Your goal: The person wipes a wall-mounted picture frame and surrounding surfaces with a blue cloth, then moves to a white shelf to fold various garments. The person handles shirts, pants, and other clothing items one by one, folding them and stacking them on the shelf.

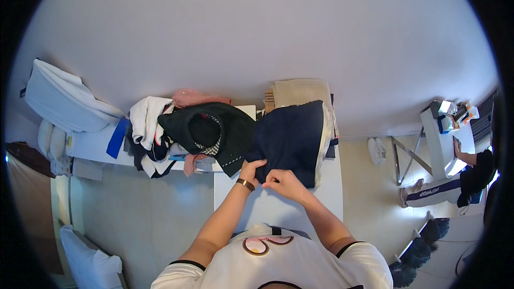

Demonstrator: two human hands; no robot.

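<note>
A dark navy garment [293, 140] lies over a stack of folded clothes on the white table [277, 204] before me. My left hand [253, 170], with a watch at its wrist, grips the garment's near left corner. Close beside it, my right hand [281, 182] has its fingers curled at the same edge, pinching the cloth. A dark green garment with a checked lining [237, 128] spreads to the left and meets the navy one. Behind the navy garment shows folded beige cloth [301, 90].
Left of the green garment are a heap of clothes with a white garment [146, 118], a pink garment [200, 98] and a blue cloth [118, 138]. At the right, a person [445, 188] stands by a white desk [437, 140]; white shoes [376, 150] are on the floor.
</note>
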